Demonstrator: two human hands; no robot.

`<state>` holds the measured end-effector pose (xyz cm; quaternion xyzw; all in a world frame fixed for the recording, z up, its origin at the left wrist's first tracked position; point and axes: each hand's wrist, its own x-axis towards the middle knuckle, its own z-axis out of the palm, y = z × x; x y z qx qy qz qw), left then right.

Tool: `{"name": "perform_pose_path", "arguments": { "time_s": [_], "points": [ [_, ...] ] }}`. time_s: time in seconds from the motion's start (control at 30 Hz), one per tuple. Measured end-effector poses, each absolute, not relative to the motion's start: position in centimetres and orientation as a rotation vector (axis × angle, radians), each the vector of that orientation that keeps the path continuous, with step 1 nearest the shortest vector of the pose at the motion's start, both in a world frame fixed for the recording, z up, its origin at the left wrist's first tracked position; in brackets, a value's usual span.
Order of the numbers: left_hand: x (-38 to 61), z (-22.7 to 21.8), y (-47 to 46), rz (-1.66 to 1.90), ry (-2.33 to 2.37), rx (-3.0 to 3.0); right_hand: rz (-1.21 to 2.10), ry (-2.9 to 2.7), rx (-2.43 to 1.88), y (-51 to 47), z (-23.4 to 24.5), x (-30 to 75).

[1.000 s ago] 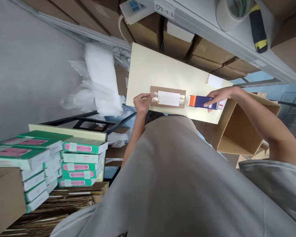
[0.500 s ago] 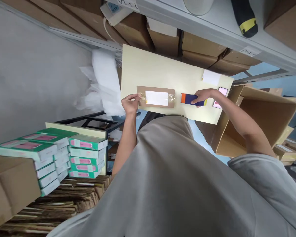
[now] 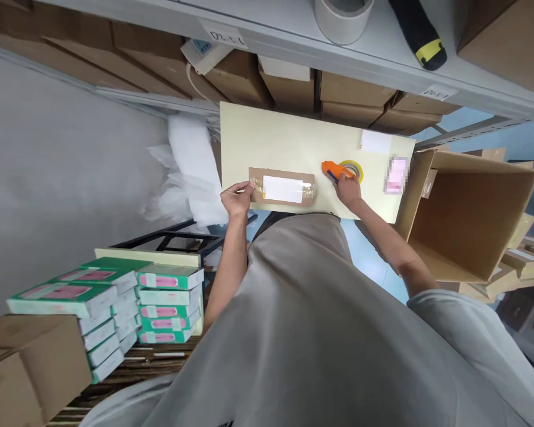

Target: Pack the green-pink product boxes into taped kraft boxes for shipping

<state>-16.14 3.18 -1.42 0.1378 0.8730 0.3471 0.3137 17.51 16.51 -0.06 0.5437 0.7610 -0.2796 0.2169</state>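
A flat brown cardboard parcel (image 3: 282, 200) lies on the pale tabletop (image 3: 267, 136), with a white label (image 3: 283, 189) on top and clear tape around both ends. At its left end, my left hand (image 3: 237, 198) pinches the taped edge between thumb and fingers. To the right of the parcel and apart from it, my right hand (image 3: 349, 192) is closed on an orange tape dispenser (image 3: 334, 169) with a yellow-edged roll of tape on it. The dispenser's front end points left toward the parcel. My right hand hides part of its handle.
A white paper (image 3: 375, 141) and a blurred pink phone (image 3: 396, 175) lie at the table's right. Beyond stands an open carton (image 3: 467, 219). Overhead, a shelf (image 3: 267, 35) holds a tape roll (image 3: 343, 21) and a black-yellow tool (image 3: 420, 35). Green-white boxes (image 3: 169, 308) are stacked lower left.
My right hand has turned the tape dispenser and shifted it slightly left, so its orange side and the roll now show. My left hand stays at the parcel's left end. The view has tilted up slightly.
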Motion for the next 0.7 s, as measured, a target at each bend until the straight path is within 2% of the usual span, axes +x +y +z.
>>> {"name": "perform_pose_path", "arguments": {
  "time_s": [0.27,0.47,0.63,0.7],
  "points": [
    [-18.6,-0.4,3.2,0.780,2.142,0.565,-0.885,2.066,1.908,12.1,-3.4,16.6],
    [-19.2,0.3,2.3,0.647,1.995,0.811,-0.833,2.021,2.265,9.6,0.2,14.3],
    [-18.3,-0.6,2.2,0.473,1.927,0.928,-1.192,1.862,2.292,5.7,3.1,8.6],
    [-17.6,-1.2,2.7,0.447,1.940,0.892,-1.208,1.736,2.317,5.2,3.3,5.8]
  ]
}}
